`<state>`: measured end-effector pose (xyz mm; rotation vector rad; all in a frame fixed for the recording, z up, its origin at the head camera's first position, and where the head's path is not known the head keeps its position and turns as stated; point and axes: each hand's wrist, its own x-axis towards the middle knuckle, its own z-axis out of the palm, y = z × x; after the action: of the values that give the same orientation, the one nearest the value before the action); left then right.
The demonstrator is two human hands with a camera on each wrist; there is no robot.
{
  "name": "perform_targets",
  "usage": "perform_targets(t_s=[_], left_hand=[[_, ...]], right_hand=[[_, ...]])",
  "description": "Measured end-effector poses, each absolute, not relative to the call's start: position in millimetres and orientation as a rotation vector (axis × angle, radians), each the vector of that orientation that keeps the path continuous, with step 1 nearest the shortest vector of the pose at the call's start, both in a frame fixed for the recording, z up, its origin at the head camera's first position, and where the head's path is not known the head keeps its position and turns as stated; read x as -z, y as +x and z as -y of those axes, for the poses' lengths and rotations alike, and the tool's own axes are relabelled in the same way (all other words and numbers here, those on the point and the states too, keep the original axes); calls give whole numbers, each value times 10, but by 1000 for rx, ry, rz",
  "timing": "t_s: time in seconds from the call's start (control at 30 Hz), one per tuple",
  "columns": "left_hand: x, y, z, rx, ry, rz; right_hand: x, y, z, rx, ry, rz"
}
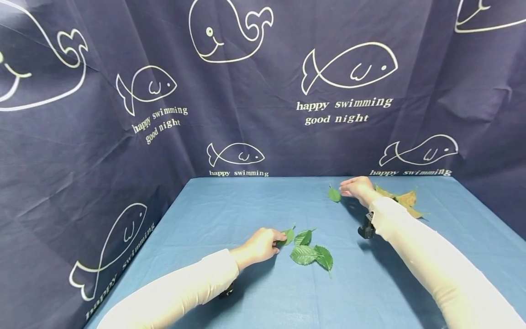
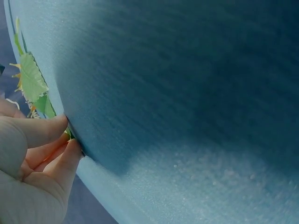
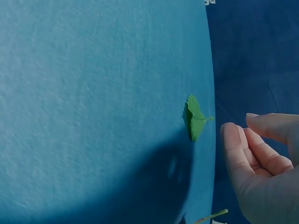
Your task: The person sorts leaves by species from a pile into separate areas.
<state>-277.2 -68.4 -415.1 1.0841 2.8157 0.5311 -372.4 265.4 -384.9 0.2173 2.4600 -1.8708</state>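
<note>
At the left of a group of green leaves, my left hand pinches one green leaf between thumb and fingers, low over the blue cloth. In the left wrist view only a sliver of that leaf shows at the fingertips. Several toothed green leaves lie just right of it, some overlapping. Farther back, my right hand hovers beside a single small green leaf. The right wrist view shows this leaf apart from the fingers, with a gap between thumb and fingertips and nothing held.
Yellow-brown leaves lie behind the right wrist, partly hidden by the forearm. A blue cloth covers the table. Dark curtains with white fish and whale outlines rise at the back and left.
</note>
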Motion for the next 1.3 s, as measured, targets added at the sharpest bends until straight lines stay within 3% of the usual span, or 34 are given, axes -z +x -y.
perform_targets(t_s=[0.53, 0.93, 1.3], left_hand=[[4178, -2789, 690, -499, 1140, -2839], [4183, -2799, 677, -472, 1167, -2864], [4187, -2804, 678, -489, 1174, -2856]], right_hand=[[3969, -3613, -2359, 1767, 79, -2367], [3905, -3484, -1974, 1459, -247, -2414], [3977, -3419, -1781, 1339, -389, -2426]])
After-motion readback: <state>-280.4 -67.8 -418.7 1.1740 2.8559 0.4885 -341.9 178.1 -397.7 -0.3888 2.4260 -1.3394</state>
